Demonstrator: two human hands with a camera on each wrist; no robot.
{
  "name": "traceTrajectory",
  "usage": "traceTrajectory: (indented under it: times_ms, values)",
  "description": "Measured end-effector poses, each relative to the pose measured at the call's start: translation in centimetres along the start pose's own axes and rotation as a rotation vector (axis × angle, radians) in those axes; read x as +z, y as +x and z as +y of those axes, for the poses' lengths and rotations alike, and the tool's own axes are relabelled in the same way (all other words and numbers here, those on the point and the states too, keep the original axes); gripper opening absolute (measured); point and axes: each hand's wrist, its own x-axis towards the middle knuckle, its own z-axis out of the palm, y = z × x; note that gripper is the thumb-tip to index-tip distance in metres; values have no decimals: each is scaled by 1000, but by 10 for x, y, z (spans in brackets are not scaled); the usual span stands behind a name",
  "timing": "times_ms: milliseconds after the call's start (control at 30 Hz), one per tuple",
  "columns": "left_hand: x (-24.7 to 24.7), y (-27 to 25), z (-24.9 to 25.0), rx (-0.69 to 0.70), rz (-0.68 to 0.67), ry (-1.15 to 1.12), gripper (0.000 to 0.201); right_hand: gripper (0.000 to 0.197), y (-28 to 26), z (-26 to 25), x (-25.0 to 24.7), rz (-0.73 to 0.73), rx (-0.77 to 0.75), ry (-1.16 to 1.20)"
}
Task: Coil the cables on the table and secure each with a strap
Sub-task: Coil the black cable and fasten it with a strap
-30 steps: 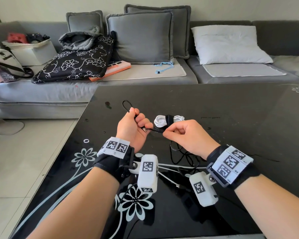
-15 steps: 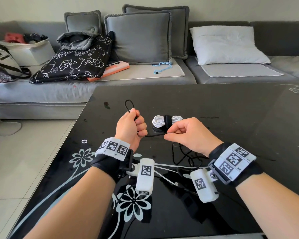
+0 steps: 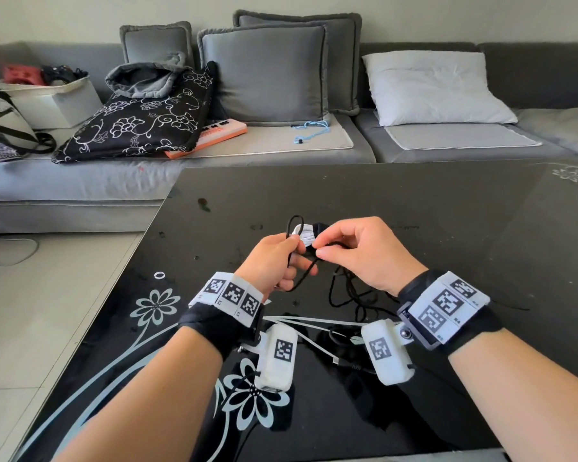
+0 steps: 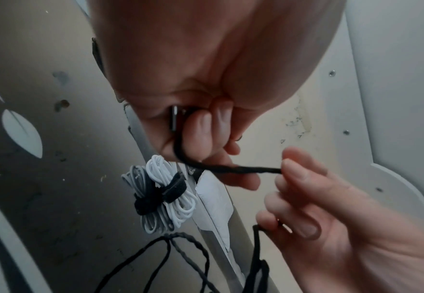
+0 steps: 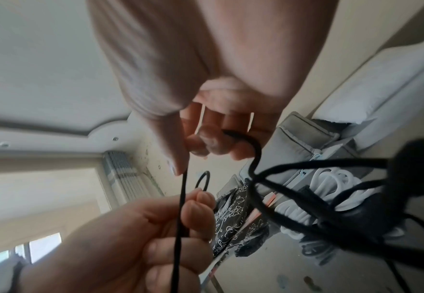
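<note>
Gripping a black cable [image 3: 300, 276] in curled fingers, the left hand [image 3: 272, 266] is raised above the glossy black table [image 3: 447, 228]; a small loop of the cable stands up past its knuckles. Only the left wrist view shows the cable's dark plug end tucked into that palm, with the cord bending out under the fingers [image 4: 200, 134] toward the other hand. Just right of it, the right hand [image 3: 364, 253] pinches the same cable between thumb and forefinger, its other fingers loosely curled. The right wrist view shows the taut run of cord between the two hands, which the head view mostly hides behind the knuckles. The rest of the black cable hangs down from the right hand and lies in loose tangles on the table between the wrists.

Behind the hands, on the table, lies a white cable bundle [image 4: 170, 196], nearly hidden in the head view. The left wrist view shows it plainly: coiled, with a black strap [image 4: 163, 193] wrapped round its middle. Farther back stands a grey sofa [image 3: 80, 181] with cushions.
</note>
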Motion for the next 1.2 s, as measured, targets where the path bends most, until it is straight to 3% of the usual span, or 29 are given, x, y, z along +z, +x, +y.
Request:
traceTrajectory:
  times_ms: [167, 533, 900, 1200]
  values:
    - [7, -6, 2, 10, -90, 80, 29, 14, 5, 1, -7, 127, -31, 105]
    - [16, -12, 4, 16, -230, 165, 51, 7, 6, 10, -7, 200, 4, 77]
    - [14, -12, 0, 1, -267, 184, 45, 12, 2, 8, -15, 81, 228, 48]
    - [17, -9, -5, 54, -257, 123, 48, 14, 1, 2, -15, 155, 153, 70]
